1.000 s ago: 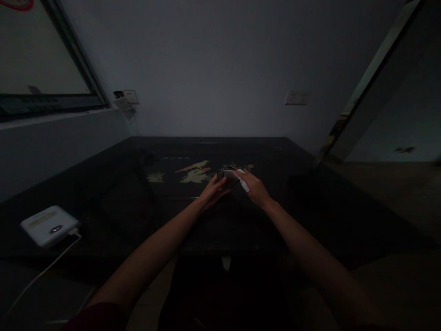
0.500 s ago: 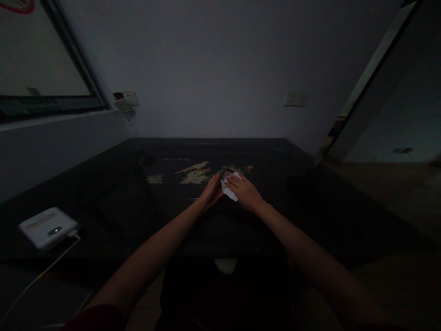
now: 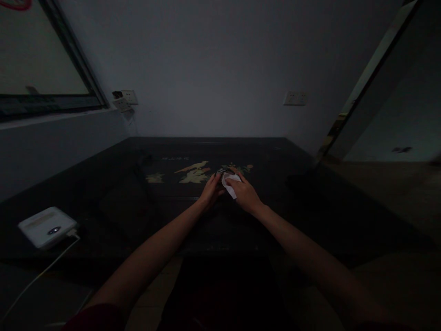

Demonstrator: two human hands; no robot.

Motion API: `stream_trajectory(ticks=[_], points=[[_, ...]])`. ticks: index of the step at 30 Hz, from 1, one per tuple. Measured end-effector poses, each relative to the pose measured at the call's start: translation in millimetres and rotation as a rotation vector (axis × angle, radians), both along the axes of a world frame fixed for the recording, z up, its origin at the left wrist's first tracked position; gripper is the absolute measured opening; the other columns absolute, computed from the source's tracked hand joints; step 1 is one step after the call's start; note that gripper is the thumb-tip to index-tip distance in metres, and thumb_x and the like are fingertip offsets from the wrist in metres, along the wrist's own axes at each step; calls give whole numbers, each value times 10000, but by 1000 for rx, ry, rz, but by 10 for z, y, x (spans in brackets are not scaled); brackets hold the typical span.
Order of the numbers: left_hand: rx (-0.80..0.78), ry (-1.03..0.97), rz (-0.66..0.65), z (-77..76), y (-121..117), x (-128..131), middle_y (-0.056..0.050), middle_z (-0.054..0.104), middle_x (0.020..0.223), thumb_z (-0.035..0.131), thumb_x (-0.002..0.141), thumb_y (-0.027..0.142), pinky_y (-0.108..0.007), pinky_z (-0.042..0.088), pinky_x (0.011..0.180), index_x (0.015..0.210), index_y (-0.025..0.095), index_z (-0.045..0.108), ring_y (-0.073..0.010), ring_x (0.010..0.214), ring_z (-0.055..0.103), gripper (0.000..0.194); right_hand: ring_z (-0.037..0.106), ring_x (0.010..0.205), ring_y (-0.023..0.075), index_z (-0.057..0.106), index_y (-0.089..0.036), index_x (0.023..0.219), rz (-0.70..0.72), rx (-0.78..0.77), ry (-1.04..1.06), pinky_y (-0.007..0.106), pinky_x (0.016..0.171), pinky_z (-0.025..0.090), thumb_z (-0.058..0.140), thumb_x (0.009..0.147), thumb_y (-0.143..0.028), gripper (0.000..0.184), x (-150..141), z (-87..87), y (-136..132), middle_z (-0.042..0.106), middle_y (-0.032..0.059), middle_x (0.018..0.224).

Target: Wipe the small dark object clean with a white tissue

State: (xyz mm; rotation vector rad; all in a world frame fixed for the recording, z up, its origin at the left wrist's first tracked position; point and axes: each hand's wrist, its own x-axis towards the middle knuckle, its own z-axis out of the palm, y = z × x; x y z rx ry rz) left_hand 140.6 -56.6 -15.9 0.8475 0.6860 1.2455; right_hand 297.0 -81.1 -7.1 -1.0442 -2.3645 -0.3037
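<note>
My left hand is closed on the left side of a small, dark, shiny object with a rounded rim. Dim light and my fingers hide much of it, so its kind is unclear. A white tissue is pinched in my right hand and pressed against the near right side of that object. The thumb lies on top of the tissue, and one corner hangs down toward me. Both hands meet over the middle of the dark table.
On the table's left lies a white box-shaped device with a white cable running off the near edge. The tabletop bears a bird-and-flower picture. A wall with sockets stands behind.
My right fingers have curled from lying flat over the tissue to a pinch, and the tissue looks more bunched. My left hand stays at the object with little movement.
</note>
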Motion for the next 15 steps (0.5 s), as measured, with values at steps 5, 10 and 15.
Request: stream_trajectory(ticks=[5, 10, 15], points=[[-32, -52, 38, -24, 45, 17, -12, 646, 863, 707, 737, 465, -202, 444, 584, 1072, 212, 596, -112, 679, 584, 435, 608, 1130, 221, 602, -134, 1210, 35, 62, -35, 497, 1148, 278, 440, 887, -93, 364, -12, 11, -22, 677, 133, 1173], [8, -66, -7, -6, 35, 37, -29, 657, 915, 710, 729, 477, -199, 422, 566, 1033, 199, 603, -107, 668, 573, 426, 568, 1171, 248, 602, -128, 1209, -44, 96, -126, 510, 1132, 283, 451, 920, -151, 327, -36, 13, -39, 642, 151, 1212], [40, -12, -5, -38, 46, 45, -26, 660, 971, 715, 721, 486, -194, 408, 547, 1022, 221, 613, -105, 672, 572, 414, 550, 1183, 271, 609, -96, 1188, -114, 109, -181, 536, 1137, 252, 431, 922, -135, 323, -71, 4, -44, 634, 174, 1200]])
